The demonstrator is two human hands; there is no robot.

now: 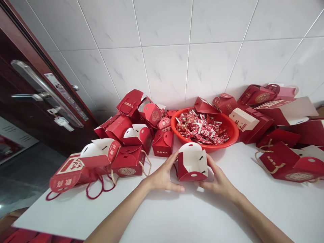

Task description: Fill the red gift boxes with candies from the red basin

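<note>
A small red box (pixel 192 162) with a white inside stands with its top flaps spread, near the middle of the white table. My left hand (pixel 165 173) holds its left side, thumb stretched along the front bottom edge. On the right side, my right hand (pixel 216 175) grips it, fingers at the side wall and thumb near the front. The box's inside shows dark slots and no contents that I can see. Just behind it sits an orange-red bowl (pixel 229 138) full of small red wrapped packets (pixel 199 128).
Several red boxes, some with rope handles, are piled at the left (pixel 128 162) and at the right (pixel 291 162). A tiled wall (pixel 164 71) stands behind the table (pixel 162 219). At the far left is a dark door (pixel 32 87) with keys in its lock.
</note>
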